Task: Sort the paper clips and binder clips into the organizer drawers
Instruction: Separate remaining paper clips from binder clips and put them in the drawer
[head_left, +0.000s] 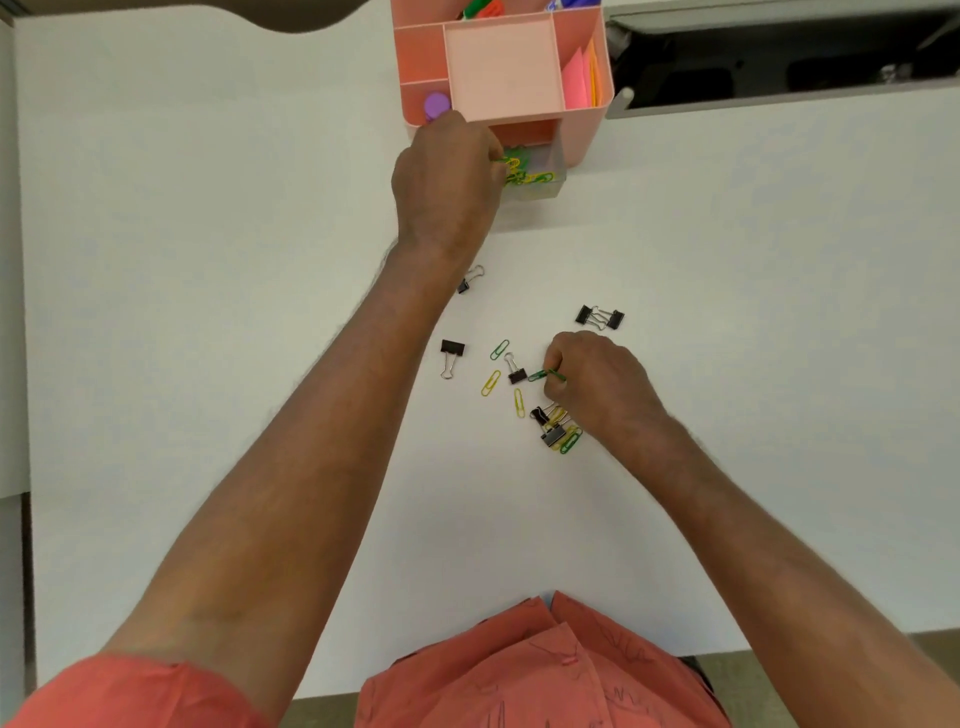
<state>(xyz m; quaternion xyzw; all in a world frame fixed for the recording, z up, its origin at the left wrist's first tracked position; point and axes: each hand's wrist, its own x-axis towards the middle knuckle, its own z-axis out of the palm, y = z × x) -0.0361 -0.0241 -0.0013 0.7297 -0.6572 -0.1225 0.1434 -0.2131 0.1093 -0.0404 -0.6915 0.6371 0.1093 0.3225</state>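
your left hand (447, 171) pinches paper clips at the open drawer (535, 171); right hand (597, 384) grips a green clip (540, 375), its long axis pointing left, drawer straight ahead.

The left hand (447, 176) covers the near-left part of the clear drawer (540, 174), and its fingertips are hidden. A binder clip (469, 279) lies half under that wrist. The organizer (582, 62) runs off the top edge beyond it.
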